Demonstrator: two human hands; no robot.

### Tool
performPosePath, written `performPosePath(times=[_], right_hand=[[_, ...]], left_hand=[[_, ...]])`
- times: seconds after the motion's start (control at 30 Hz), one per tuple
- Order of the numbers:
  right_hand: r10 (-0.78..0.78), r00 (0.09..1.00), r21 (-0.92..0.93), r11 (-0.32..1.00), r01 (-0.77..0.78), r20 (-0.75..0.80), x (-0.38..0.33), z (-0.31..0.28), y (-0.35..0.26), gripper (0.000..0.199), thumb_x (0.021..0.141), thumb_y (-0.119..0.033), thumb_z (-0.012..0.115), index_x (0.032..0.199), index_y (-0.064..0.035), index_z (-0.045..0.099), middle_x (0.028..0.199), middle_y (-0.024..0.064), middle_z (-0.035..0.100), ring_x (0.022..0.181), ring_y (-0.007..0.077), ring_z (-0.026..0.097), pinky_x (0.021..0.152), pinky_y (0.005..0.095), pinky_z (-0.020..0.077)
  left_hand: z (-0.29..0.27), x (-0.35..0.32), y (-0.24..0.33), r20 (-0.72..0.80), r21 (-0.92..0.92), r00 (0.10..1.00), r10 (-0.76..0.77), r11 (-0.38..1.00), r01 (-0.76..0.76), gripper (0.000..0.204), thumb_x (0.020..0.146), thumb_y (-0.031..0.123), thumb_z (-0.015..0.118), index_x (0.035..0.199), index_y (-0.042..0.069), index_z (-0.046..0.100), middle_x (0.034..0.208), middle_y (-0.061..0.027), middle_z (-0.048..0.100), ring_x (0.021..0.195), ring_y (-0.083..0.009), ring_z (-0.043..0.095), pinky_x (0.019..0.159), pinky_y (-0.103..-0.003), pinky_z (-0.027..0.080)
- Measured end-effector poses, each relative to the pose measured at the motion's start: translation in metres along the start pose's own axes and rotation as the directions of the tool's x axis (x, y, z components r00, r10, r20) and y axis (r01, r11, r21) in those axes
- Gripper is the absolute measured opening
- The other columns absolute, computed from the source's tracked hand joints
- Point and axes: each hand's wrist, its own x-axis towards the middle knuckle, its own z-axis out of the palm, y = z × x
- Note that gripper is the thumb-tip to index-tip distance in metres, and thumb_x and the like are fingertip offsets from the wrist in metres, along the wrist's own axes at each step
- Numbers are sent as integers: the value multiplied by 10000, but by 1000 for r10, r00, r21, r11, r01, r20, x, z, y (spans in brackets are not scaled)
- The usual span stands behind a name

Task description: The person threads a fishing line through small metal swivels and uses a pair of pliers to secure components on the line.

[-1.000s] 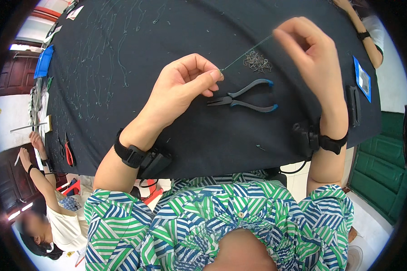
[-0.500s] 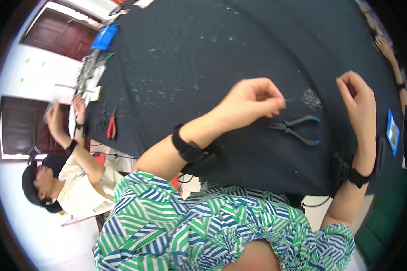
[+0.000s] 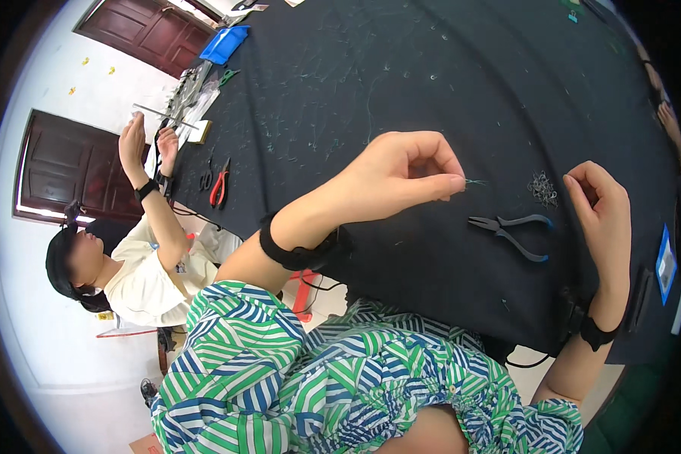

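My left hand [image 3: 408,170] is held over the black cloth, thumb and forefinger pinched together. Short ends of thin green thread [image 3: 475,181] stick out from its fingertips. To the right, my right hand [image 3: 601,212] also has thumb and forefinger pressed together; anything between them is too small to make out. Between the hands lies a small heap of dark metal pieces [image 3: 542,189], possibly hooks, closest to my right fingertips. Needle-nose pliers [image 3: 511,234] with grey-blue handles rest on the cloth below the heap, jaws pointing left.
Fine thread scraps dot the black cloth [image 3: 310,98]. At the left edge lie red-handled pliers [image 3: 219,188], dark scissors [image 3: 206,178] and a blue tray [image 3: 225,45]. A co-worker [image 3: 140,257] sits there, hands raised. A blue-edged packet [image 3: 665,265] lies far right.
The view has shifted, so the table things appear lower and further right. Against the metal heap, my left hand has drawn away leftward and my right fingertips have come closer to it.
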Motion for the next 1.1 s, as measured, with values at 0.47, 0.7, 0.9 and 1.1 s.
performPosePath(times=[0.47, 0.7, 0.9, 1.1], right_hand=[[4, 1000, -25, 1000, -3, 19, 10, 15, 34, 131, 837, -161, 653, 832, -31, 658, 684, 97, 633, 612, 216, 617, 574, 320, 444], [56, 998, -13, 998, -56, 25, 10, 34, 59, 129, 832, -165, 650, 824, -37, 671, 685, 85, 649, 602, 213, 618, 576, 326, 453], [18, 1000, -4, 1000, -18, -1, 6, 33, 53, 114, 823, -161, 650, 829, -50, 675, 726, 92, 657, 659, 250, 644, 607, 353, 481], [1, 999, 45, 999, -3, 45, -14, 34, 40, 102, 826, -152, 653, 818, -50, 660, 717, 82, 632, 639, 249, 627, 589, 348, 473]], left_hand=[[-12, -22, 8, -75, 51, 997, -15, 999, 18, 56, 911, 62, 636, 944, 25, 609, 949, -45, 632, 829, -88, 611, 730, -227, 510], [-36, -30, 18, -159, 185, 987, -23, 981, 53, 86, 921, 96, 642, 946, 22, 606, 919, -28, 632, 806, -72, 604, 721, -208, 502], [-103, -28, 54, -178, 445, 968, -175, 863, 238, 97, 932, 120, 620, 923, 28, 591, 872, -7, 634, 781, -68, 605, 702, -205, 487], [-155, -15, 80, -187, 654, 862, -471, 595, 467, 93, 860, 86, 609, 890, -1, 621, 831, -43, 675, 765, -109, 646, 663, -236, 509]])
